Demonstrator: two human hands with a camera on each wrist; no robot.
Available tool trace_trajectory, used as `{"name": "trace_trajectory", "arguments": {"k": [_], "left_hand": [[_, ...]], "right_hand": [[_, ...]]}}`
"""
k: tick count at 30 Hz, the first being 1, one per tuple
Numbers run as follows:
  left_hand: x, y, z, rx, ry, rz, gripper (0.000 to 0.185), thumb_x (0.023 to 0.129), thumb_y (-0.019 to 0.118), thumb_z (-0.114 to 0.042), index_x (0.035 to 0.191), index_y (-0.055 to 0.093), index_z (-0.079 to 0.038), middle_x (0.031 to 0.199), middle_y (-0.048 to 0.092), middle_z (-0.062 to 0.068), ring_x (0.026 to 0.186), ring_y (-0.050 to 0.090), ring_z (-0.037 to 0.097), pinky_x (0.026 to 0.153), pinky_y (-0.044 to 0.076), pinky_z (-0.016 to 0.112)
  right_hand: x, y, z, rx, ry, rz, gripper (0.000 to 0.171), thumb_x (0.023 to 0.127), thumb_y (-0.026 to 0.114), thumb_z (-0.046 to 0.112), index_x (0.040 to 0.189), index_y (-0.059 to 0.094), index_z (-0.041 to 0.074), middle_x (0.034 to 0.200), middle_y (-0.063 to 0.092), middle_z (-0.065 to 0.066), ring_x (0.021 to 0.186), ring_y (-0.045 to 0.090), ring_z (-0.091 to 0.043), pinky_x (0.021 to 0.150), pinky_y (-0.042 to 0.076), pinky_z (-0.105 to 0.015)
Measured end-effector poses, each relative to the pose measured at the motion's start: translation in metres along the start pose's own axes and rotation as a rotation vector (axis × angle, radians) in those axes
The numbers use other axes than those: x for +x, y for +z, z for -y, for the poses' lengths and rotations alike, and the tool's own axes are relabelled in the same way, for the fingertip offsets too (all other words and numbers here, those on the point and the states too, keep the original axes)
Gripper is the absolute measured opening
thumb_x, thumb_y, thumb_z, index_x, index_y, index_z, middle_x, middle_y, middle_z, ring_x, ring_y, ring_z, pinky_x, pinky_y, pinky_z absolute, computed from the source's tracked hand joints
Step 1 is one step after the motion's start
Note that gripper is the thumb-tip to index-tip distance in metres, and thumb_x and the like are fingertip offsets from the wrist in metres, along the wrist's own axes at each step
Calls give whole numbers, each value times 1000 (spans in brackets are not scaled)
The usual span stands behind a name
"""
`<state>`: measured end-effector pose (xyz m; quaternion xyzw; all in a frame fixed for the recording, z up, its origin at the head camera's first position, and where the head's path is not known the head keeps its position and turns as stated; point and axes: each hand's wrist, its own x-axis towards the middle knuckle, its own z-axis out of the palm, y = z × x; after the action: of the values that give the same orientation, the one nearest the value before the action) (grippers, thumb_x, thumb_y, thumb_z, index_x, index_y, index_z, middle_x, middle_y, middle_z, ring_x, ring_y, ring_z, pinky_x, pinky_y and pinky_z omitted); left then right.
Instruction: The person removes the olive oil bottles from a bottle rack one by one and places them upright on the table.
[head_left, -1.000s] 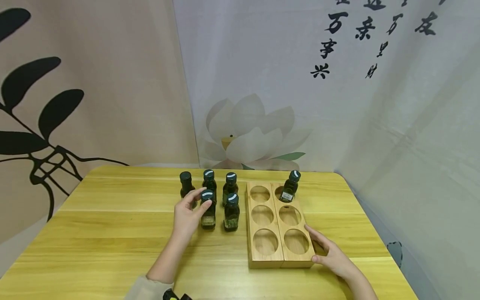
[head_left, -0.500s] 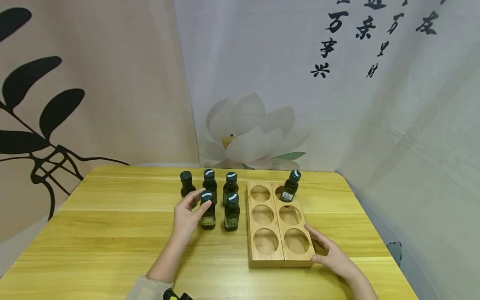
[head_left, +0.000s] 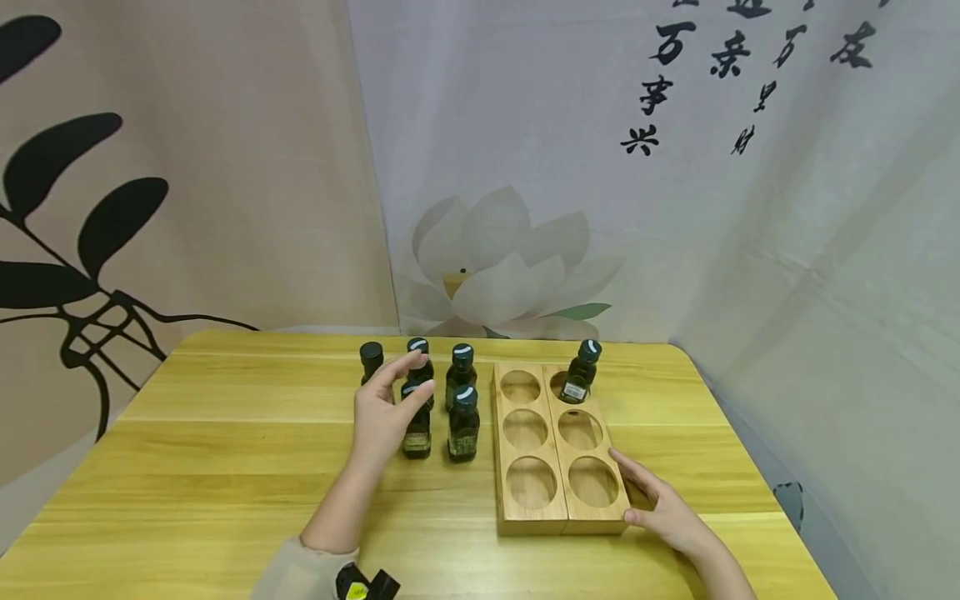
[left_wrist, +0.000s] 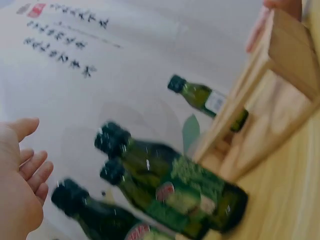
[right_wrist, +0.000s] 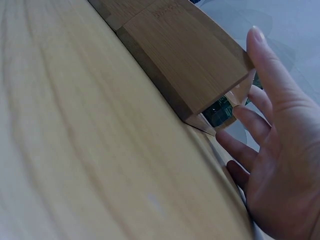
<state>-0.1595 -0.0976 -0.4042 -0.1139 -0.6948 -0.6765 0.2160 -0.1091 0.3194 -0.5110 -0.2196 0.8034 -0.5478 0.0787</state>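
Observation:
My left hand (head_left: 381,412) hovers over the near-left dark green glass bottle (head_left: 416,437), thumb and fingers spread. In the left wrist view the same hand (left_wrist: 22,185) appears apart from the bottles, holding nothing. Beside that bottle stands another labelled bottle (head_left: 463,425), with several more behind. My right hand (head_left: 671,512) rests against the right side of a wooden rack (head_left: 565,508) with two columns of round holes. In the right wrist view the thumb (right_wrist: 265,55) lies at the rack's corner, its fingers loosely bent. One bottle (head_left: 579,375) leans in the rack's far right hole.
At the back are an upright bottle (head_left: 462,375), another bottle (head_left: 420,350) and a narrow-necked bottle (head_left: 371,357), partly covered by my left hand. A printed cloth (head_left: 637,225) hangs behind the wooden table (head_left: 225,467).
My left hand has let go of the near-left bottle's cap and risen slightly, its thumb and fingers now apart from it. The bottles, rack and right hand have stayed put.

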Motion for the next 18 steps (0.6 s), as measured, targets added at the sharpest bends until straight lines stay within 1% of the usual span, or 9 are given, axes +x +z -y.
{"name": "trace_trajectory", "arguments": {"k": [2,4,9,15,18], "left_hand": [[-1,6,-7,-14,22,6,41,84,74,-7,123,63,-4,117,64,10,111,52,21,98,37,44],[-3,13,-14,-26,30,11,40,84,74,-6,123,64,-5,117,64,10,111,51,21,97,37,44],[-8,33,-25,-67,27,44,39,83,75,-6,121,65,-5,117,64,8,111,50,20,97,38,45],[-15,59,-32,-118,50,101,40,83,76,-7,121,65,-8,117,64,3,111,52,20,99,38,47],[-20,72,-33,-112,37,137,42,81,77,-7,121,65,-9,117,65,1,112,53,19,100,38,44]], "right_hand": [[0,0,-1,-6,-4,-1,73,90,69,23,151,31,17,149,35,-16,130,38,-8,101,27,-19],[0,-1,-1,-10,-6,0,73,90,69,21,152,30,17,148,36,-15,129,39,-9,101,28,-20],[2,-2,0,-16,4,4,74,89,70,18,152,30,18,149,36,-13,129,39,-9,101,28,-20],[1,-1,1,-16,-12,7,72,91,68,18,152,30,16,149,34,-17,130,38,-8,101,28,-21],[0,-1,3,-9,-10,10,71,92,67,20,152,30,15,150,32,-17,130,36,-6,101,28,-20]]}}
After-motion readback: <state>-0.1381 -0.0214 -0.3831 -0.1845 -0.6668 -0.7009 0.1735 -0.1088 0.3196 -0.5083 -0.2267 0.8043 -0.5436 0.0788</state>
